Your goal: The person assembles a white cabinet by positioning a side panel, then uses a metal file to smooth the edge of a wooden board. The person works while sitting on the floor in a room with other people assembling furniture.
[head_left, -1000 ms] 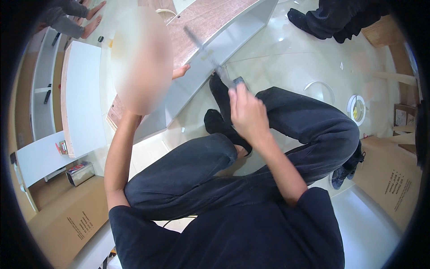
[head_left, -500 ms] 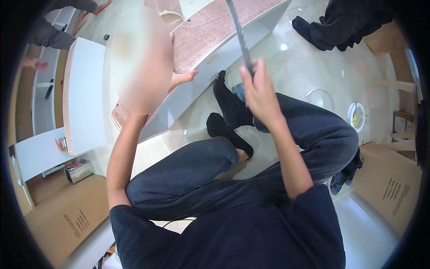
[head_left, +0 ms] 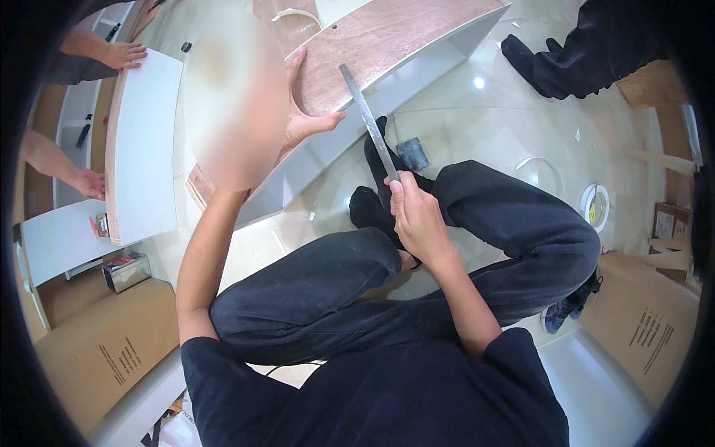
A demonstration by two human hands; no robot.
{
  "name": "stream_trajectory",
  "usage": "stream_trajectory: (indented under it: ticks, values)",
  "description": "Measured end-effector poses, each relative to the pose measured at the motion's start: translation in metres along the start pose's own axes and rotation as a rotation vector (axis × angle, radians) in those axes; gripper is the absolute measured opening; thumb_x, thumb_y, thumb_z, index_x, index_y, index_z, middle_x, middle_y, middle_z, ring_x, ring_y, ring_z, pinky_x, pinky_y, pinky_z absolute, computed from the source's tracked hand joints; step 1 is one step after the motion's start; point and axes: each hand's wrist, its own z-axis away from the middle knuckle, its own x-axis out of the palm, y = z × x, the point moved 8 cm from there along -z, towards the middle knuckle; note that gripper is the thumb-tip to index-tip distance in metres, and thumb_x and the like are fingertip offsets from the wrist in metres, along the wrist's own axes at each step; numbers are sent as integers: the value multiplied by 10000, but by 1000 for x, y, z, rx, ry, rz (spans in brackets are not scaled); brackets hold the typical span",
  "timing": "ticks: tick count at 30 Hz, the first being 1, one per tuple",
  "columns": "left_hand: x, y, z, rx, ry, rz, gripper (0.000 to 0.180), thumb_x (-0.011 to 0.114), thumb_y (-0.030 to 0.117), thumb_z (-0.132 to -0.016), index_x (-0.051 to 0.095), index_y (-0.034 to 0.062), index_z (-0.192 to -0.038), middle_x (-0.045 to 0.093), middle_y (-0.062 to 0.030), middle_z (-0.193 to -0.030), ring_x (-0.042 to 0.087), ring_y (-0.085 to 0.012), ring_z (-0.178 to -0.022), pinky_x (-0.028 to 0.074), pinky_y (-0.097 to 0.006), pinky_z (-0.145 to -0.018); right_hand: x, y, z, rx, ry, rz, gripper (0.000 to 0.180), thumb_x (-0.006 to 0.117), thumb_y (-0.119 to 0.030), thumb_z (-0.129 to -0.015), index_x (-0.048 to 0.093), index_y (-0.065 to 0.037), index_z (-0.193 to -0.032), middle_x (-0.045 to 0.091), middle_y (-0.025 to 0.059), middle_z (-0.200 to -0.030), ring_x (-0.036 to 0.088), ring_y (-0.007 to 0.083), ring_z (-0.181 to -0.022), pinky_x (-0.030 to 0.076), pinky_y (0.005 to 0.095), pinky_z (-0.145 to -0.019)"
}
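My right hand (head_left: 417,214) is closed around the near end of a long flat metal file (head_left: 368,119), which points up and away to the left. The file's far part overlaps the view of a curved wooden piece (head_left: 365,37) with a reddish-brown face and a white edge side. My left hand (head_left: 304,123) rests on that piece, thumb and a finger stretched apart; a blurred patch covers the rest of it. On the floor by my foot lies a dark grey block (head_left: 412,153).
At left, another person's two hands (head_left: 124,56) hold a white panel (head_left: 145,149). Another person's black-socked feet (head_left: 527,65) stand at upper right. A white roll (head_left: 594,206), a thin curved strip (head_left: 542,165), a small box (head_left: 126,273) and cardboard (head_left: 633,316) lie about.
My right hand has come down and left with the file, whose tip is now lower. The dark block shows more. The other person's hands have come onto the white panel.
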Motion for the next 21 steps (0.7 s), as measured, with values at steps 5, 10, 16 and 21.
stream_trajectory:
  ticks: [5, 10, 16, 21]
  values:
    - [-1, 3, 0, 0, -6, -3, 1122, 798, 578, -535, 437, 117, -1493, 473, -281, -1399, 450, -402, -1291, 306, -494, -1075, -12, -13, -5, 0, 135, 338, 196, 448, -225, -1047, 468, -37, -995, 641, 233, -785, 639, 472, -710, 509, 567, -594]
    - [-3, 10, 5, 7, 7, -16, 1124, 801, 578, -529, 441, 117, -1490, 466, -282, -1404, 452, -406, -1285, 303, -498, -1076, -61, -27, -96, 113, 231, 557, 223, 431, -234, -1051, 475, -25, -987, 624, 231, -763, 637, 474, -709, 495, 561, -565]
    - [-3, 1, 3, -16, 9, 4, 1118, 803, 572, -531, 444, 119, -1488, 476, -263, -1403, 459, -398, -1282, 304, -498, -1076, -49, -17, -37, 29, 119, 81, 218, 451, -222, -1044, 443, -10, -995, 604, 302, -762, 596, 528, -756, 439, 592, -603]
    - [-2, 5, -2, 5, 10, 17, 1090, 806, 557, -544, 457, 114, -1478, 497, -251, -1389, 471, -387, -1278, 315, -491, -1073, -11, -6, 1, 50, 32, 183, 217, 446, -223, -1047, 465, -8, -1027, 599, 289, -716, 599, 518, -716, 439, 582, -604]
